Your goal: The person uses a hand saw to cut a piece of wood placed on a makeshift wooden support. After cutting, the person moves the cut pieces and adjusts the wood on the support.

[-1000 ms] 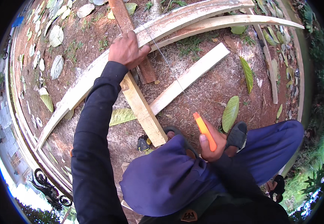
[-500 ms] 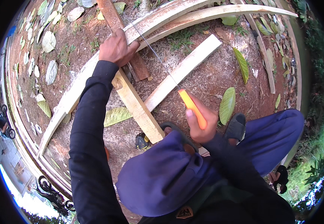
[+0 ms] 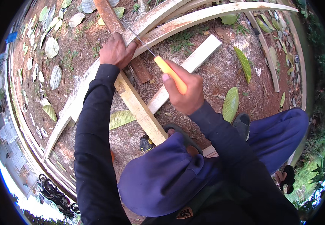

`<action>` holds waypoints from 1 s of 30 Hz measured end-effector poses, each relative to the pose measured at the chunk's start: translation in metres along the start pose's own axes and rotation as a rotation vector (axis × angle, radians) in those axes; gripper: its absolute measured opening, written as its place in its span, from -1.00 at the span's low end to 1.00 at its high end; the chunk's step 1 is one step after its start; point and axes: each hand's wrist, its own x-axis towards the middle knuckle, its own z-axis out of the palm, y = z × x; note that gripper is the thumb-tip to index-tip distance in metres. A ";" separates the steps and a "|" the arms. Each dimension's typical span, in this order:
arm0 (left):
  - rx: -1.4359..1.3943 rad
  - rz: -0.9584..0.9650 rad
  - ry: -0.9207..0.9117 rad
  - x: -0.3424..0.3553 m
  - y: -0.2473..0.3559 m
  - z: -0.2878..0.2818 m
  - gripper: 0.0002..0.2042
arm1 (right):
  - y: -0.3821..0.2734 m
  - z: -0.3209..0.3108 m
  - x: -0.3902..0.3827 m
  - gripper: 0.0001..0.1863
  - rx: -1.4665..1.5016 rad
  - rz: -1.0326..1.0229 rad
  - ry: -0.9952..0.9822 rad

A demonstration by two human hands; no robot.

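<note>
We wrap our right grip [image 3: 187, 88] around an orange-handled, thin-bladed metal handsaw [image 3: 163, 64], its blade [image 3: 143, 42] reaching over the long pale wooden board [image 3: 153, 18]. Our left grip [image 3: 115, 52] clasps that board, and a reddish-brown wooden plank [image 3: 108, 17] (speckled with pale dust) passes beneath it.

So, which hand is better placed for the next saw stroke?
Probably the right hand: it grips the orange handle, and the saw blade lies across the pale plank. The left hand rests on that plank, left of the blade, so it seems suited to steadying.
</note>
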 end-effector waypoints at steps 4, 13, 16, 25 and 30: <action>0.004 0.002 0.042 -0.009 0.002 -0.004 -0.35 | -0.023 -0.065 -0.073 -0.56 -0.108 0.093 -0.105; 0.010 0.066 0.074 0.003 -0.007 0.005 -0.38 | -0.017 0.050 0.116 -0.71 -0.191 -0.031 -0.049; -0.035 0.008 0.045 -0.015 0.004 -0.002 -0.39 | -0.005 0.040 0.083 -0.70 -0.068 -0.030 -0.049; -0.025 0.091 -0.004 -0.017 0.019 -0.018 -0.35 | -0.011 0.035 0.042 -0.69 0.018 -0.038 0.031; 0.021 0.093 0.000 -0.017 0.012 -0.009 -0.49 | -0.029 -0.014 -0.040 -0.60 -0.016 0.049 0.052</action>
